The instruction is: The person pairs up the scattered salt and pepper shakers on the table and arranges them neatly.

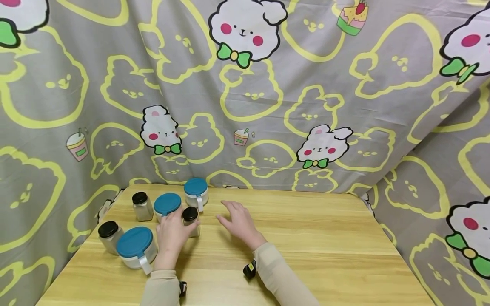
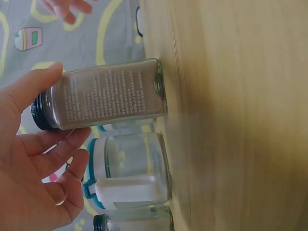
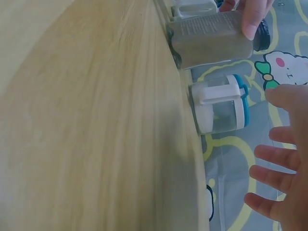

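In the head view the left hand [image 1: 171, 238] pinches a black-lidded glass jar [image 1: 191, 216] near its top; the jar stands upright on the table. The left wrist view shows the thumb and fingers of the left hand [image 2: 43, 144] on either side of this jar [image 2: 108, 94], just below the lid. A blue-lidded jar [image 1: 167, 204] with a white handle is right behind the left hand. To the right, the right hand [image 1: 242, 224] hovers above the table, fingers spread and holding nothing. A blue-lidded jar [image 3: 219, 105] lies nearest to it in the right wrist view.
At the left of the wooden table [image 1: 306, 238] stand a large blue-lidded jar [image 1: 135, 243] and two black-lidded jars [image 1: 111, 238], [image 1: 143, 207]. Another blue-lidded jar [image 1: 196, 192] is near the back edge. A patterned curtain [image 1: 260, 106] hangs behind the table.
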### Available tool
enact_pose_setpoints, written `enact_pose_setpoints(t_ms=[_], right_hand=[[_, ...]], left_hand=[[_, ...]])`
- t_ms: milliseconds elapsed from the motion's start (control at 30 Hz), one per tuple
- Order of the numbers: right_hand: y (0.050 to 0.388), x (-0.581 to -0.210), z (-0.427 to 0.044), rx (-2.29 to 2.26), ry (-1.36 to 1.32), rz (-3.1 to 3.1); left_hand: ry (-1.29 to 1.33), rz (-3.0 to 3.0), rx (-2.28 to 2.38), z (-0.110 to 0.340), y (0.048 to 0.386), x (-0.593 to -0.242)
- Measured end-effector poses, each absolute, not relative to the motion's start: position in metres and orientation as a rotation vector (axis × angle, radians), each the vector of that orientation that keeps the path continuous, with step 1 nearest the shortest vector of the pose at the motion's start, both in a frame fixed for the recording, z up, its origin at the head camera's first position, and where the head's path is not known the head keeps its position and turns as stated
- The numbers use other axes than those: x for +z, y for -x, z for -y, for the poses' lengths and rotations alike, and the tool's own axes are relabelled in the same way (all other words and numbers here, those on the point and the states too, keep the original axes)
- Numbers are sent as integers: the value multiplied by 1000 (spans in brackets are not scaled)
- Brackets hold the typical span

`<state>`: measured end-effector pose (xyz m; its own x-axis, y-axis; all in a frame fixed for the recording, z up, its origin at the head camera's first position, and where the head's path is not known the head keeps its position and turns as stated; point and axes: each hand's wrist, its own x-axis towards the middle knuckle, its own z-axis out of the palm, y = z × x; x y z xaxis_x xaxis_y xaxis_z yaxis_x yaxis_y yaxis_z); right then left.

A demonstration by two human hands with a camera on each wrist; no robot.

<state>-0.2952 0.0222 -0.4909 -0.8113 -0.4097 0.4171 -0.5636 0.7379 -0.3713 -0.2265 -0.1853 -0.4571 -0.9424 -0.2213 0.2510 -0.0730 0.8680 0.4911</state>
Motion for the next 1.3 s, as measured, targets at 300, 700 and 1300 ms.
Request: enact_pose_setpoints(t_ms=[300, 700, 1300], right_hand=[[302, -497, -4, 746, -720, 2660], [323, -498, 28, 1282, -492, 2651], [350, -498, 50, 1258, -477, 2677]], left_hand=[[-229, 2747, -747, 186, 226, -462], [-207, 2715, -751, 186, 225, -462], [-208, 2708, -748, 185, 225, -460]])
